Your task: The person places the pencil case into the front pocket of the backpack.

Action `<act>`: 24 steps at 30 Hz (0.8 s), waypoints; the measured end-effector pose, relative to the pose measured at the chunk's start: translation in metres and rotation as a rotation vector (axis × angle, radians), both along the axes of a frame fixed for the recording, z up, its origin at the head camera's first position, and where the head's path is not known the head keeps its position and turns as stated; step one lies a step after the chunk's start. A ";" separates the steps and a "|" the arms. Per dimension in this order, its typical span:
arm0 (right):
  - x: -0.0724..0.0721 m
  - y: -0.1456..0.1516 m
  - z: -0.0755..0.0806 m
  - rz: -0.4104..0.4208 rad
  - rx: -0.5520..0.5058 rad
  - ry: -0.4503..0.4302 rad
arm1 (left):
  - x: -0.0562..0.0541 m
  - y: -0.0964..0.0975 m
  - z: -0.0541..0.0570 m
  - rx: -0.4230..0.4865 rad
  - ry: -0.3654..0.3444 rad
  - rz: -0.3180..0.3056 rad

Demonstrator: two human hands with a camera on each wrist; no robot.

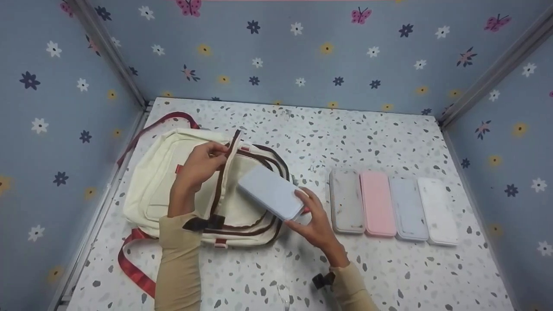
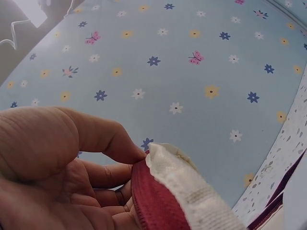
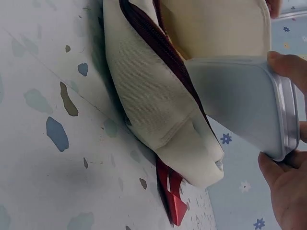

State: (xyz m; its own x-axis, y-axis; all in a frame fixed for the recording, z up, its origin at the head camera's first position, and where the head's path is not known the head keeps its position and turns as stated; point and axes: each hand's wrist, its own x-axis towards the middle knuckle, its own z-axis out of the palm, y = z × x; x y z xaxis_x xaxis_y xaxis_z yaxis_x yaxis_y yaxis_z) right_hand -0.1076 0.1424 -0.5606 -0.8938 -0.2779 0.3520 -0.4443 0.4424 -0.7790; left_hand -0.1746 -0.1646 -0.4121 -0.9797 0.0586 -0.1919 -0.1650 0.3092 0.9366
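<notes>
A cream backpack (image 1: 157, 172) with dark red zippers lies on its side of the table, its compartment unzipped. My left hand (image 1: 199, 166) pinches the zippered edge of the flap (image 2: 175, 191) between thumb and fingers and holds it raised. In my right hand (image 1: 317, 224) is a pale blue flat case (image 1: 271, 190) with rounded corners, gripped by its near end. The far end of this case tilts into the opening, and in the right wrist view the case (image 3: 235, 96) passes over the zipper edge (image 3: 168, 52). How deep it sits inside is hidden.
Several similar cases lie side by side on the right: grey (image 1: 347, 201), pink (image 1: 378, 203), pale blue (image 1: 408, 207) and white (image 1: 438, 211). Red straps (image 1: 136, 268) trail from the backpack's left side. Flower-patterned walls (image 1: 276, 52) border the speckled table (image 1: 311, 134).
</notes>
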 end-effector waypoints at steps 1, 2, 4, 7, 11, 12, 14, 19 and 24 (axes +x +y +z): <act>-0.002 -0.002 -0.001 0.023 -0.002 -0.016 | 0.000 0.000 0.000 0.000 0.001 -0.001; -0.003 -0.004 -0.001 0.040 0.002 -0.036 | 0.000 0.000 -0.001 0.001 0.002 -0.002; -0.007 -0.007 -0.002 0.072 0.012 -0.074 | -0.001 0.000 -0.002 0.004 0.004 -0.002; -0.011 -0.011 -0.003 0.092 0.065 -0.118 | -0.002 0.001 -0.003 0.013 0.006 -0.008; -0.018 -0.016 0.000 0.084 0.139 -0.118 | -0.002 0.002 -0.004 0.011 0.013 -0.011; -0.019 -0.018 0.001 0.081 0.146 -0.113 | -0.002 0.002 -0.003 0.008 0.013 -0.009; -0.022 -0.021 0.002 0.071 0.156 -0.111 | -0.002 0.003 -0.003 0.005 0.012 -0.006; -0.030 -0.030 0.002 0.058 0.182 -0.124 | -0.002 0.003 -0.003 0.001 0.005 0.003; -0.038 -0.041 0.003 0.080 0.212 -0.136 | -0.002 0.004 -0.003 0.004 0.010 -0.001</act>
State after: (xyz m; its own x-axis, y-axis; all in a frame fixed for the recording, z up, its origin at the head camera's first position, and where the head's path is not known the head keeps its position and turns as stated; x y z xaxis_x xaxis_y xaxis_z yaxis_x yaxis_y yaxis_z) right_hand -0.1455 0.1011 -0.5573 -0.9011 -0.4045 0.1562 -0.3819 0.5697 -0.7277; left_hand -0.1765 -0.1606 -0.4152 -0.9815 0.0606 -0.1819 -0.1552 0.3056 0.9394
